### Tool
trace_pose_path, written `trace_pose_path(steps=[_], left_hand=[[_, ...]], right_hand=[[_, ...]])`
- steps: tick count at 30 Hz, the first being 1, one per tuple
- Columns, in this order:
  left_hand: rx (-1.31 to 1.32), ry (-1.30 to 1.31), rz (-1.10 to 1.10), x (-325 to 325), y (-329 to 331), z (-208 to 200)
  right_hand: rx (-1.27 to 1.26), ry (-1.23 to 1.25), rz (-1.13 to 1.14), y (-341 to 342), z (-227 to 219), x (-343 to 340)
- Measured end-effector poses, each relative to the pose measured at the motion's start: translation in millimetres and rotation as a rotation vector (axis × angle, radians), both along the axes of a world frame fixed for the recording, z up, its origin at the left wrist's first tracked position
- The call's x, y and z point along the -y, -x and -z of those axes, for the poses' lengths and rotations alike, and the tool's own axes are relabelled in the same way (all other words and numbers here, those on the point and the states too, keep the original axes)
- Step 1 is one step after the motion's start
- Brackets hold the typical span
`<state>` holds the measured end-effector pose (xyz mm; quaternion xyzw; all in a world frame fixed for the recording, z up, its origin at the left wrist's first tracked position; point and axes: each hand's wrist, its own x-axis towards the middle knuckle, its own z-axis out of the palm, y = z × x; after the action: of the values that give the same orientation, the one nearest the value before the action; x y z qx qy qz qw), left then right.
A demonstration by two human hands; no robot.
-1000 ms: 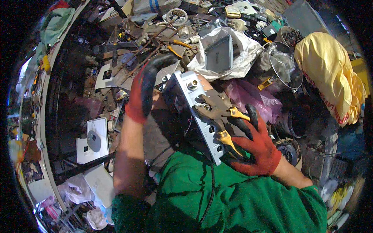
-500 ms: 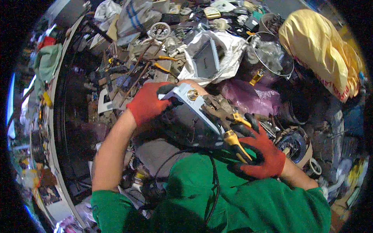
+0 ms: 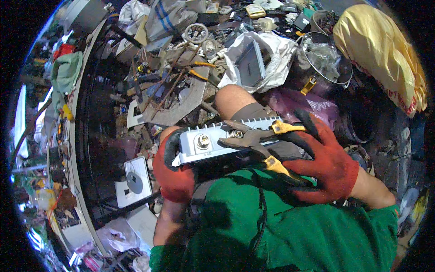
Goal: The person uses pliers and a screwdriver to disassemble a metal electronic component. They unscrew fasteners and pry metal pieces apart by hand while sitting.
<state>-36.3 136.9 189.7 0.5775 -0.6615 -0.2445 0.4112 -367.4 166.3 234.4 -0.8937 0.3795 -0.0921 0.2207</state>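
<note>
My left hand [image 3: 176, 174], in a red glove with dark fingers, is closed round the left end of a light grey finned metal housing [image 3: 188, 141]. Round brass-and-silver connectors [image 3: 203, 141] stick out of the side turned up toward me. In my right hand [image 3: 324, 165], gloved alike, is a pair of pliers [image 3: 253, 138] with yellow-and-black handles. Their handles are spread and the jaws lie apart over the housing, around or just over its middle connector; whether they touch it I cannot tell. The housing rests above my lap, its underside hidden.
A white sack [image 3: 283, 54] holding another grey finned housing [image 3: 251, 65] stands ahead. Right of it are a clear bucket [image 3: 326, 63] and a large yellow sack [image 3: 376, 54]. Scrap and orange-handled tools [image 3: 199, 75] lie ahead left, beside a dark frame [image 3: 88, 136].
The housing has been turned from a steep slant to nearly level, its connector side facing me more. My left hand has come lower, and the pliers now lie over the middle connector.
</note>
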Motion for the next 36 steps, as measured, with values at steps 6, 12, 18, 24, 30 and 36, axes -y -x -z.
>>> trace_pose_path(steps=[6,12,18,24,30,36], left_hand=[[-0.276,-0.098,-0.102,-13,-5,14],[-0.146,-0.069,-0.111,-13,-5,16],[-0.077,-0.051,-0.061,-9,-10,13],[-0.071,-0.045,0.077,0,-14,3],[-0.065,-0.077,0.258,7,-20,-5],[-0.14,-0.141,0.38,21,-9,-35]], right_hand=[[-0.081,0.024,-0.033,-8,-21,2],[0.146,-0.161,0.183,-12,-4,-18],[0.166,-0.198,0.277,-23,-1,-29],[0.144,0.123,0.421,-32,14,-41],[-0.035,0.064,0.612,-55,16,-31],[-0.001,0.055,0.569,-53,13,-17]])
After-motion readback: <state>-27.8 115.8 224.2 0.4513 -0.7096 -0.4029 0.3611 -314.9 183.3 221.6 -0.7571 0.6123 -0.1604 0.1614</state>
